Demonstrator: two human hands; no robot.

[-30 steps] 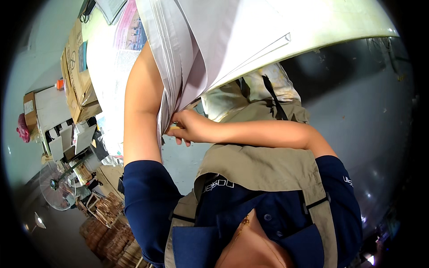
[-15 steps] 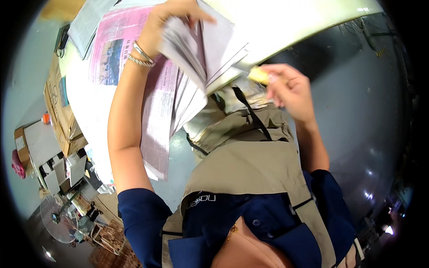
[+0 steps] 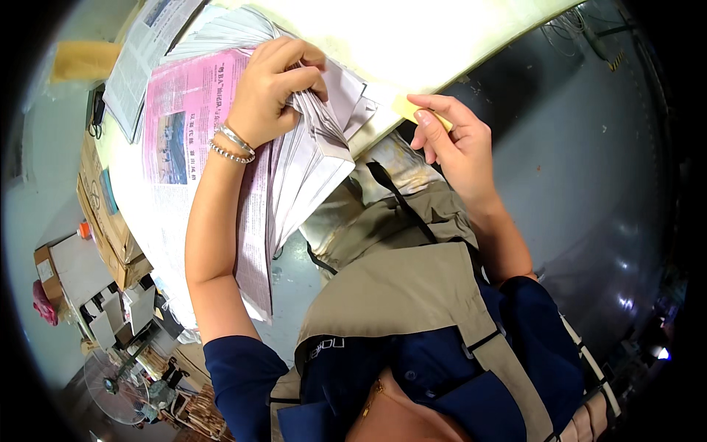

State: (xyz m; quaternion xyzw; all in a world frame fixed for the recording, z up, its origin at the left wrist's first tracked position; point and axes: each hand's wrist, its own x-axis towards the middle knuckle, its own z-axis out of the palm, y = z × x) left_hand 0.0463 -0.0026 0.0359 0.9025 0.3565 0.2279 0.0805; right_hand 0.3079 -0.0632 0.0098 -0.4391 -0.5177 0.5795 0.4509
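My left hand (image 3: 276, 88) is closed over the bent edges of a stack of white paper sheets (image 3: 313, 180), which fan out below and to the right of the fingers. Under that arm lies a pink-and-white newspaper (image 3: 171, 92) spread over the table. Off the table's edge, to the right of the stack, my right hand (image 3: 460, 144) pinches a small flat yellow piece (image 3: 407, 109) between thumb and fingers. Its exact kind is unclear. The yellow piece is close to the stack's right corner, and I cannot tell whether they touch.
The pale table (image 3: 412, 44) ends in a slanting edge between my hands. More printed sheets (image 3: 143, 70) lie at the far left. Cardboard boxes (image 3: 110, 214) and a standing fan (image 3: 114, 387) are on the left. My apron (image 3: 390, 287) hangs just below the table edge.
My left hand has come nearer and closed on the sheets, which were blurred and lifted before. The right hand, still with the yellow piece, has shifted slightly left.
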